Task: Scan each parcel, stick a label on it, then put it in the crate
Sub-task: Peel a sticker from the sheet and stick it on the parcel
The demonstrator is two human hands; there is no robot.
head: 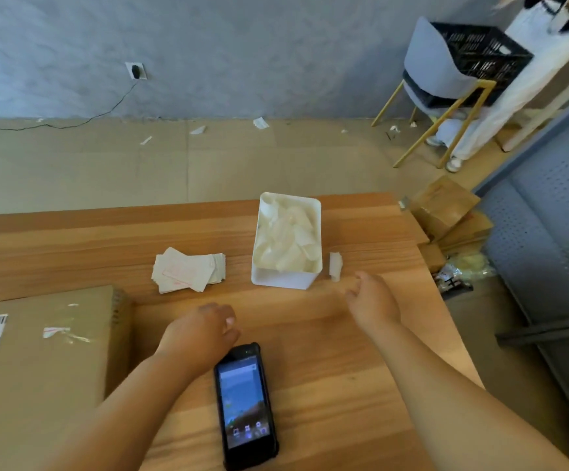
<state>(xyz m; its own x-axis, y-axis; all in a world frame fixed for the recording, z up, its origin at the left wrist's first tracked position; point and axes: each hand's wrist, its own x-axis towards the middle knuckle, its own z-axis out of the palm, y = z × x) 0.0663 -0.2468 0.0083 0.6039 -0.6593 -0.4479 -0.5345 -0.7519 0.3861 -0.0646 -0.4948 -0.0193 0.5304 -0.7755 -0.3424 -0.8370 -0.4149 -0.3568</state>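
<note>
A black handheld scanner (pixel 246 406) lies screen-up on the wooden table (pixel 327 351), its display lit. My left hand (pixel 201 329) hovers just above its top end, fingers curled and holding nothing. My right hand (pixel 371 300) is over the table to the right, fingers loosely spread and empty, near a small white paper scrap (pixel 335 266). A stack of white labels (pixel 188 269) lies behind my left hand. A large cardboard parcel (pixel 45 368) with a printed label sits at the left. The black crate (pixel 480 52) rests on a chair at the far right.
A white bin (pixel 286 278) full of peeled label backings stands mid-table. Several brown cardboard boxes (pixel 449 212) are piled on the floor beyond the table's right edge. A person in white trousers (pixel 514 96) stands by the blue chair (pixel 436 69). Grey shelving (pixel 548 239) is at the right.
</note>
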